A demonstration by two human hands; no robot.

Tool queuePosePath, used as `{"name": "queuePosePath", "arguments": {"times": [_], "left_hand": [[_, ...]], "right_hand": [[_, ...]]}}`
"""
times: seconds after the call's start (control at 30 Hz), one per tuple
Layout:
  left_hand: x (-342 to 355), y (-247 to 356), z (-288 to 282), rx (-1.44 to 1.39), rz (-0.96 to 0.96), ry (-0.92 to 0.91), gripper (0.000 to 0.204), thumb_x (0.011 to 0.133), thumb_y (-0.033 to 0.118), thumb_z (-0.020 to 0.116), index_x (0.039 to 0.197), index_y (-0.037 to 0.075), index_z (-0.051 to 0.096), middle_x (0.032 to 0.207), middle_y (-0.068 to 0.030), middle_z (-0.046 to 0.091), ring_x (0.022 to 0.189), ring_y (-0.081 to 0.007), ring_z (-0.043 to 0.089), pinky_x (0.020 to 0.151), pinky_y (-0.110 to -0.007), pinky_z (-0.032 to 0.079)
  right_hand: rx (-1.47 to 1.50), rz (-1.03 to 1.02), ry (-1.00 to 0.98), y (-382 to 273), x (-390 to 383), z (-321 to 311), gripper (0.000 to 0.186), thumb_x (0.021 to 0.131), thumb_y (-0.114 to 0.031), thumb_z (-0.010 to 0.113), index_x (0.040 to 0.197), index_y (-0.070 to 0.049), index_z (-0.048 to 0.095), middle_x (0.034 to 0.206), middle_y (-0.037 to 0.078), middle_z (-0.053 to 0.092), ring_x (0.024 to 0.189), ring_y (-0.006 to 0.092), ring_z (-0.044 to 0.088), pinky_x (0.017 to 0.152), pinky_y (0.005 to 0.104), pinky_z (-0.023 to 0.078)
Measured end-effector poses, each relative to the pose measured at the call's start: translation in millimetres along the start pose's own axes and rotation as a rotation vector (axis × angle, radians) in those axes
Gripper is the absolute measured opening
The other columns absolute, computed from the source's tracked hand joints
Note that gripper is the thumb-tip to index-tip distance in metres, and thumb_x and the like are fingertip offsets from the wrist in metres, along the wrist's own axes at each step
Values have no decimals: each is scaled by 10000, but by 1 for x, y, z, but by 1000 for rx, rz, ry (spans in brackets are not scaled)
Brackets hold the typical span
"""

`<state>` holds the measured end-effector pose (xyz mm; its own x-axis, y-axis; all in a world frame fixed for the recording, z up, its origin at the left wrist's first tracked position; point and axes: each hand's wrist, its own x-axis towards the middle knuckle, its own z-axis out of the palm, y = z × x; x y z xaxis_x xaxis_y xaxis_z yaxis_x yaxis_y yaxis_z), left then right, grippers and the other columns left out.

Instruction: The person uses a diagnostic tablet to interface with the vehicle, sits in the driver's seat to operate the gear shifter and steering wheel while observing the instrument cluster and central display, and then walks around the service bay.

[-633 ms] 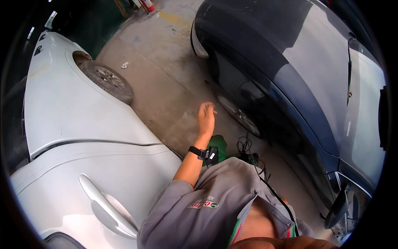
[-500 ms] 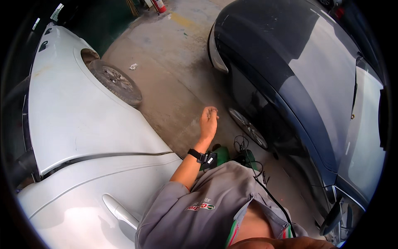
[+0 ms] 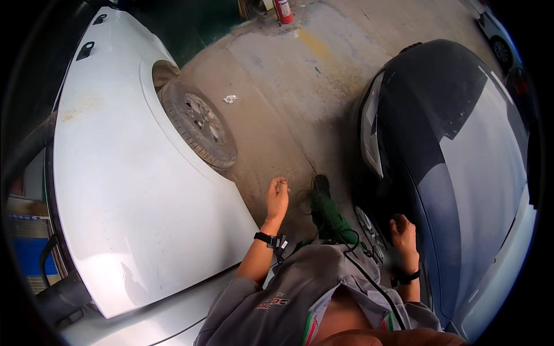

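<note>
left hand (image 3: 277, 200): half open, fingers loosely bent, nothing visible in it
right hand (image 3: 405, 236): newly in view, fingers curled; cannot tell if it holds anything
white car (image 3: 144, 202): left of the left hand, apart; front wheel (image 3: 202, 124) ahead
dark car (image 3: 456, 155): beside the right hand, contact unclear
shift: farther forward, seemingly walking, not handling

A white car (image 3: 144, 202) and a dark car (image 3: 433, 104) flank the stained floor (image 3: 262, 132) of a car workshop, fire extinguisher (image 3: 283, 12) beyond.
</note>
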<state>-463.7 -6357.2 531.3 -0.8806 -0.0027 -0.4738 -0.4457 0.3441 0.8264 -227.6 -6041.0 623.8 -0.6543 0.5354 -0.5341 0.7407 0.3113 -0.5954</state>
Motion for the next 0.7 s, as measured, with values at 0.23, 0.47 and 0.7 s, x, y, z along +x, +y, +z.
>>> {"name": "queuePosePath", "arguments": {"times": [0.23,0.47,0.7], "left_hand": [[68,-23,-114,-116,-428,428,208,906,216,523,1005,56,612,904,-51,632,678,-150,604,573,-283,434],[72,-108,-184,-606,-697,596,283,891,236,569,1079,34,634,979,-89,673,719,-237,653,620,-372,497],[94,-113,-155,1376,-102,-656,204,893,276,534,868,160,700,820,-27,680,805,-238,683,627,-402,535]], "right_hand": [[-171,-518,-255,-194,150,21,205,878,-155,619,1013,-3,644,923,212,670,882,403,644,769,450,522],[-163,-784,-305,-336,277,52,203,883,-191,623,1006,-35,666,870,209,674,833,392,656,756,439,534],[-175,-781,-413,-429,379,105,184,887,-179,615,1001,-53,687,906,169,703,822,367,672,741,421,548]]}}
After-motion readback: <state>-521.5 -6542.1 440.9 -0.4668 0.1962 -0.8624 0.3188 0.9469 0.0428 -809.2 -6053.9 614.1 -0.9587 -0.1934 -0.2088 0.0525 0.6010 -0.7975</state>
